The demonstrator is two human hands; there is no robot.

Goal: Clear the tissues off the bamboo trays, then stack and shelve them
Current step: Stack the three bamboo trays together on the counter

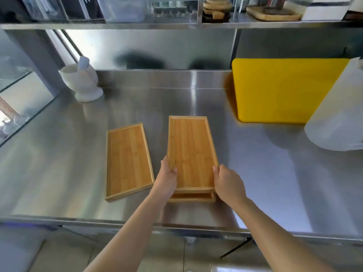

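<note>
Here, in the head view, we hold the upper bamboo tray (191,152) by its near end: our left hand (167,178) closes its grip on the left long edge with the thumb lying on the tray floor, and our right hand (227,183) closes on the right long edge near the corner. Directly beneath it a lower bamboo tray (193,197) shows only its near rim, slightly offset, so we judge the stacking step is under way, though we cannot tell whether the upper one has fully settled. A third bamboo tray (128,160) lies flat on the steel desk (68,163) at nine o'clock from the pair, just beside our left hand and apart from the stack. No tissues show on any tray, so the clearing looks done.

We judge these trays light, stiff and smooth, with a thin raised rim; they should slide easily on steel and on each other, so pinching both long edges near one end, as now, gives control, and taking the stack from underneath would suit carrying.

At eleven o'clock a white mortar and pestle (83,81) stands; at two o'clock a yellow cutting board (279,89) leans on the back wall. At twelve, overhead, the steel shelf (176,24) carries wooden boards (274,13).
</note>
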